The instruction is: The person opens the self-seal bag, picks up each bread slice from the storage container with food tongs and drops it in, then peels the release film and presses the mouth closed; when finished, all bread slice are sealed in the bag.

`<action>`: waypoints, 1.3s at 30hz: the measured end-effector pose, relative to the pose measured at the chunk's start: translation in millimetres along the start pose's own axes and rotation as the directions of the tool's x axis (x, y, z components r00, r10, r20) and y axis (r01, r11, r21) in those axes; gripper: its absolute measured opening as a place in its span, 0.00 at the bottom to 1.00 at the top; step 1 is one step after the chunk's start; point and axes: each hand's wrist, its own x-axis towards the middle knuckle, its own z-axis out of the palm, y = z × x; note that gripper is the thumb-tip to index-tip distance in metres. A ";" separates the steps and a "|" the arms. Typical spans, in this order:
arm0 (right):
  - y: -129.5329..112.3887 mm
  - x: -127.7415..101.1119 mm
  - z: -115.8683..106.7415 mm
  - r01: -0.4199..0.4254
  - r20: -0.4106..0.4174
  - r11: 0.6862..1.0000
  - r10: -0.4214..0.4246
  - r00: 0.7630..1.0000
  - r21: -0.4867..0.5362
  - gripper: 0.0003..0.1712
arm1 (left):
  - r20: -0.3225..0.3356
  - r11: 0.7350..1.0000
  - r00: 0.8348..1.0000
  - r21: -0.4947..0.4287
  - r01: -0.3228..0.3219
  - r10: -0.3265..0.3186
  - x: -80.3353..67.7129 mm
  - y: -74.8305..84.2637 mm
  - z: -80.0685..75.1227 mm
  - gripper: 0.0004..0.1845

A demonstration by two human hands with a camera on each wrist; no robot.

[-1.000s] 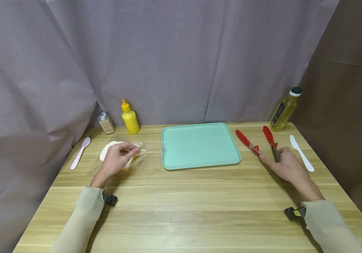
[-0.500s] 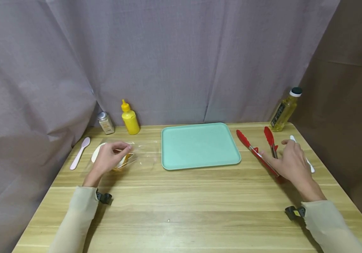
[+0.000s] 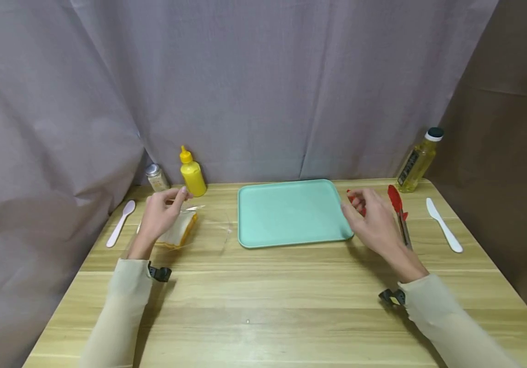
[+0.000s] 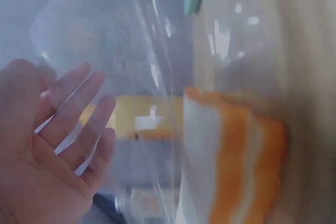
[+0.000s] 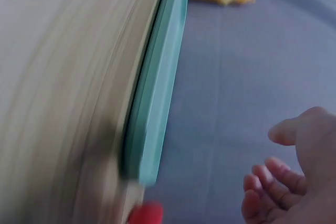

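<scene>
Left of the mint-green tray [image 3: 291, 212], a clear plastic bag [image 4: 223, 43] is pinched by the left hand [image 3: 158, 217]; layered crusts on the enclosed bread slices [image 4: 231, 156] are resolved only at the left wrist. The right hand [image 3: 375, 225] is held near the tray's right edge, thumb and fingers parted.

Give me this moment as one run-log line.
left hand: by clear plastic, grip unclear; right hand: empty, near tray; bread: near left hand; tongs: partly behind right hand
</scene>
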 end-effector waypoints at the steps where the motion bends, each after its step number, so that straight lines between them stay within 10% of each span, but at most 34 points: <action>1: -6.3 2.8 8.0 0.029 0.012 0.999 -0.029 0.999 0.019 0.16 | 0.001 1.000 1.000 -0.004 -0.004 0.004 3.6 0.9 2.6 0.19; 11: -68.5 28.0 94.4 0.136 0.267 0.971 -0.187 0.945 0.197 0.11 | 0.332 0.997 0.942 0.046 -0.064 0.045 14.7 10.0 39.8 0.14; 26: -134.1 51.9 202.5 0.113 0.470 0.962 -0.222 0.854 0.250 0.20 | 0.328 0.996 0.944 0.056 -0.068 0.046 9.3 3.6 53.3 0.13; 39: -133.4 55.2 223.8 -0.074 0.409 0.949 -0.062 0.910 0.308 0.07 | 0.360 0.995 0.928 -0.012 -0.098 0.096 8.7 1.1 57.8 0.08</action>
